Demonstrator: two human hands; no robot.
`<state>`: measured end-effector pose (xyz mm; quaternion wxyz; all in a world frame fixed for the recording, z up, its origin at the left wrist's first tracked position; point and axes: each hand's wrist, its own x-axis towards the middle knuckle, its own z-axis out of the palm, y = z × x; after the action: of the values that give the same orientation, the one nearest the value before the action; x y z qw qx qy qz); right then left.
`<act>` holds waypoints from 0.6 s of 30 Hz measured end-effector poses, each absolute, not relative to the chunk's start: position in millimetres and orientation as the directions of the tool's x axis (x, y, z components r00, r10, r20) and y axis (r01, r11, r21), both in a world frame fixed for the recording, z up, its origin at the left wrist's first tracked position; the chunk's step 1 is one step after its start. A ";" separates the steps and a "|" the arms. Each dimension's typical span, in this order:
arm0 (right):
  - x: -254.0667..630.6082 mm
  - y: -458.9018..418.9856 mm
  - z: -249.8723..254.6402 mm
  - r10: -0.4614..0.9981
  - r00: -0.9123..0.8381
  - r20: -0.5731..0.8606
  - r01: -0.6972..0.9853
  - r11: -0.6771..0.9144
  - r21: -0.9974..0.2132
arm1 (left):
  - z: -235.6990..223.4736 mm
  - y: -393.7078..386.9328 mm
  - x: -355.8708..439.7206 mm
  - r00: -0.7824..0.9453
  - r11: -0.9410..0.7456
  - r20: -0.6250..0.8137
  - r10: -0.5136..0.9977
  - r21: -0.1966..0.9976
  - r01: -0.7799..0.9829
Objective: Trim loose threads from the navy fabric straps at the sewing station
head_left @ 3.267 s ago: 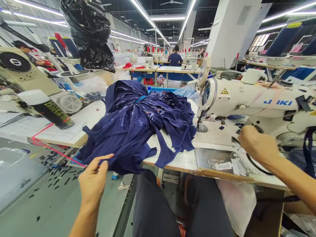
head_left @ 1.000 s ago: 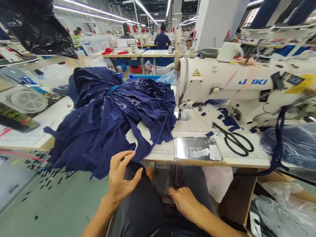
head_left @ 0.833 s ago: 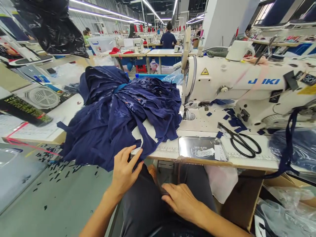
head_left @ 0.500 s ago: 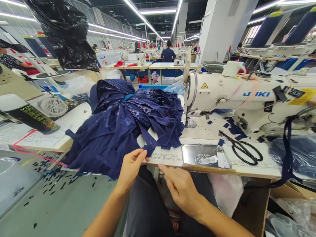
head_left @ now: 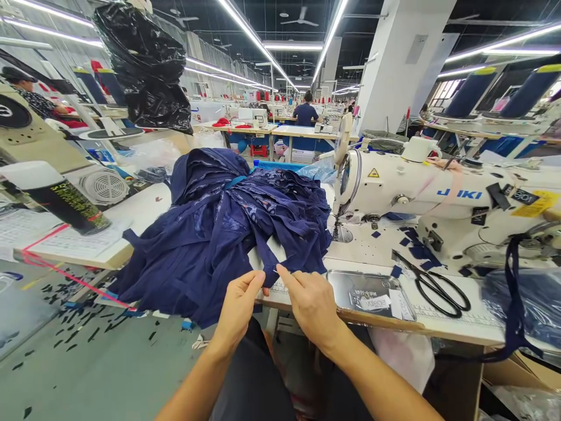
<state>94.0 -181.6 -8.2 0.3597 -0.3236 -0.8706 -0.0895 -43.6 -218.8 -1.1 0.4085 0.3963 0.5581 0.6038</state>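
A heap of navy blue fabric pieces (head_left: 228,222) lies on the sewing table (head_left: 438,324), spilling over its front left edge. One narrow navy strip (head_left: 267,257) hangs toward me. My left hand (head_left: 239,307) pinches the strip's lower end with thumb and fingers closed. My right hand (head_left: 311,304) meets it from the right, fingers closed on the same strip end. Both hands are at the table's front edge, above my dark trousers (head_left: 258,386).
A white Juki sewing machine (head_left: 438,193) stands at the right. Black scissors (head_left: 438,286) and a metal tray (head_left: 372,292) with labels lie before it. A black spray can (head_left: 65,199) lies at the left. Fabric scraps litter the floor (head_left: 79,351). Other people work at far tables.
My right hand put the scissors on the table, dropped to my lap, then rose to the strip. My left hand moved right along the fabric edge and took the strip's end.
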 end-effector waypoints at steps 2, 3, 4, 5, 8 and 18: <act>94.1 -180.6 -7.9 0.498 -0.529 0.687 0.637 0.768 -0.066 | -1.4 -218.8 -43.2 -0.348 -0.043 0.028 0.937 0.998 -0.037; 94.2 -180.2 -7.6 0.497 -0.532 0.685 0.638 0.767 -0.061 | -1.1 -218.9 -42.8 -0.348 -0.042 0.031 0.937 0.999 -0.026; 94.3 -179.8 -7.2 0.497 -0.536 0.682 0.638 0.768 -0.058 | -0.6 -219.1 -42.4 -0.351 -0.041 0.034 0.936 0.999 -0.011; 94.3 -179.5 -6.9 0.498 -0.539 0.680 0.638 0.768 -0.056 | 0.3 -219.4 -41.8 -0.356 -0.039 0.039 0.934 0.999 0.007; 94.3 -179.2 -6.0 0.504 -0.537 0.677 0.639 0.766 -0.063 | 4.6 -220.8 -40.0 -0.366 -0.043 0.073 0.928 0.995 0.087; 93.4 -178.7 -6.5 0.534 -0.539 0.652 0.654 0.753 -0.076 | 8.4 -223.2 -37.6 -0.353 -0.113 0.217 0.910 0.950 0.292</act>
<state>93.4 -178.7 -6.5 0.3391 -0.3402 -0.8726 -0.0887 -37.6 -223.2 8.4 0.2773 0.4964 0.6053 0.5571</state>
